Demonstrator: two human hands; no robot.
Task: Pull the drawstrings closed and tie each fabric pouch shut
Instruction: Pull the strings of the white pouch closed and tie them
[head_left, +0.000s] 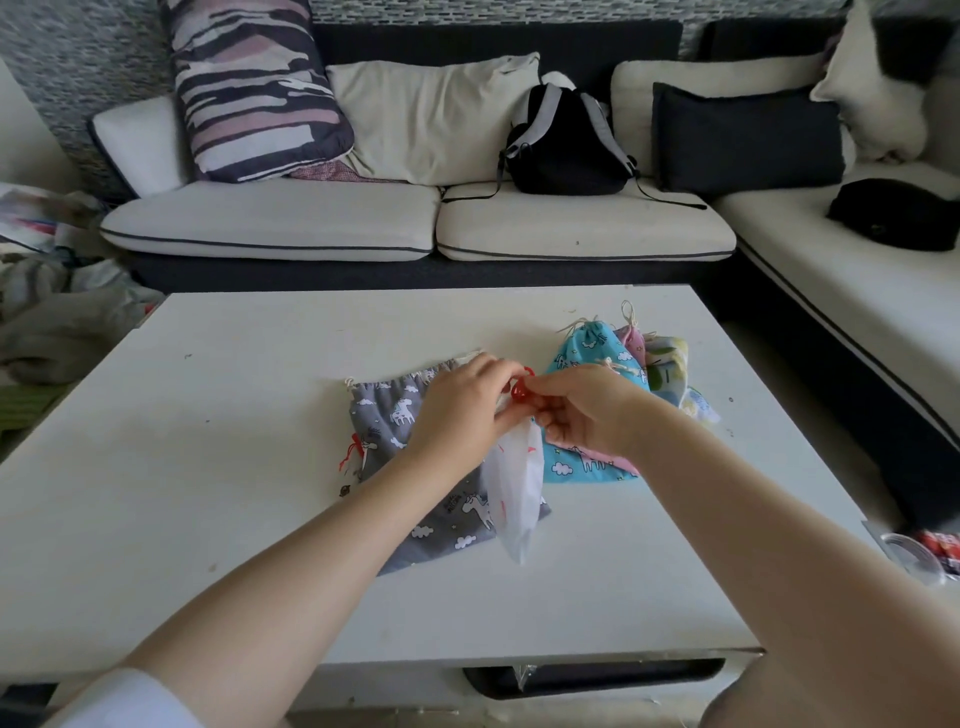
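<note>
A white pouch (514, 483) with red marks hangs from both hands over the table. My left hand (462, 410) and my right hand (582, 410) pinch its red drawstring (519, 391) at the gathered top, fingertips nearly touching. Under it lies a flat grey unicorn pouch (395, 431), its mouth wide, with a red cord at its left side. To the right rests a blue unicorn pouch (587, 348) with a cream cord, and more pouches, pink and yellow-green (665, 369), are piled behind it.
The white coffee table (208, 467) stands before a cream sofa (363, 223) with cushions and a black backpack (566, 140). A black bag (893, 213) lies on the right seat. Clear packaging (924, 556) sits at the table's right edge. Cloth lies heaped on the floor, left.
</note>
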